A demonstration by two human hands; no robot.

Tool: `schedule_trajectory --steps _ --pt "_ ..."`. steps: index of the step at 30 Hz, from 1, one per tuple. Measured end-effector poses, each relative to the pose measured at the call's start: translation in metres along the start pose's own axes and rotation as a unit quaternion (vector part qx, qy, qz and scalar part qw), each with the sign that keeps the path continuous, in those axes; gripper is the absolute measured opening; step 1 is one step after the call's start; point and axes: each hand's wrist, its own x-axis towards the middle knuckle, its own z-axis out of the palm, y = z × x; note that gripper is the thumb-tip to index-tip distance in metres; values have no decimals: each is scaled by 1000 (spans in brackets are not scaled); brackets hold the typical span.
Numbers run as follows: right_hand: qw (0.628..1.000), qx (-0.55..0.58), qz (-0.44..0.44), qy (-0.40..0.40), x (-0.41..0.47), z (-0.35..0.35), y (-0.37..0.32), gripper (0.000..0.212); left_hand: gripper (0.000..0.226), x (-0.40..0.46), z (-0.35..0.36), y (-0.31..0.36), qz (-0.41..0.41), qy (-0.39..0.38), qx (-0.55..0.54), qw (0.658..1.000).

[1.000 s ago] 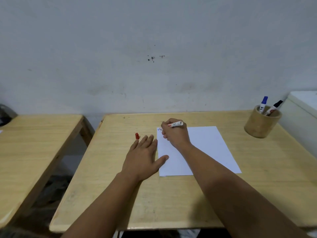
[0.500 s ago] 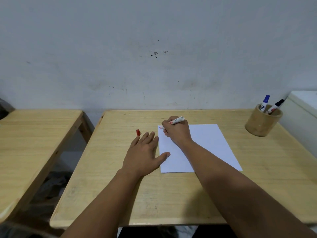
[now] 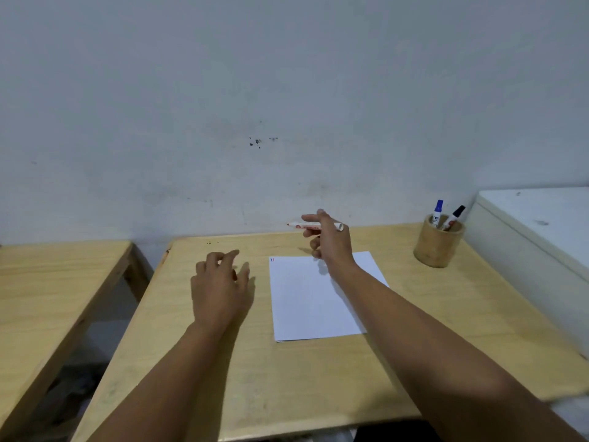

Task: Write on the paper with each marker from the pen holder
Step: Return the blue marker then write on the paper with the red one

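Note:
My right hand [image 3: 331, 244] is raised above the far edge of the white paper [image 3: 312, 301] and grips the uncapped red marker [image 3: 304, 225], which lies level with its tip pointing left. Small blue and red strokes [image 3: 272, 259] mark the paper's far left corner. My left hand [image 3: 220, 282] hovers left of the paper with its fingers curled down over the table. The red cap is hidden under it. The round wooden pen holder [image 3: 438, 250] at the far right holds a blue marker [image 3: 438, 210] and a black marker [image 3: 456, 215].
The wooden table [image 3: 318, 378] stands against a grey wall. A second wooden table [image 3: 47, 282] is on the left across a gap. A white cabinet [image 3: 541, 224] stands right beside the pen holder.
My right hand has lifted the red marker off the paper's far left corner and moved right. My left hand went from flat beside the paper to curled over the spot where the red cap lay.

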Motion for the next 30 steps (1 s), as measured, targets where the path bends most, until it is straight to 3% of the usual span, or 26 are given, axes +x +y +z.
schedule_trajectory --steps 3,6,8,10,12,14,22,27,30 --pt "1000 -19 2 -12 -9 -21 -3 7 28 14 0 -7 -38 -74 -30 996" --pt "996 -56 27 -62 -20 -40 -8 11 18 20 -4 1 -97 -74 -141 982" --pt "991 -96 31 -88 -29 -51 -11 19 12 28 -11 21 -171 -76 -313 931" --pt "985 -142 0 -101 -37 -57 -15 25 12 37 -22 50 -237 -99 -480 839" --pt "981 -160 -49 -96 -44 -61 -23 22 12 42 -33 78 -264 -126 -566 770" --pt "982 -152 -83 -77 -49 -66 -32 20 9 43 -42 102 -263 -146 -595 745" --pt "981 -140 -132 -34 -69 -104 -63 16 8 26 -59 175 -213 -184 -600 749" --pt "968 -174 -178 -29 -76 -131 -71 10 11 15 -55 213 -153 -161 -537 814" --pt "961 -215 -174 -3 -73 -148 -72 18 15 19 -49 247 -96 -160 -489 852"
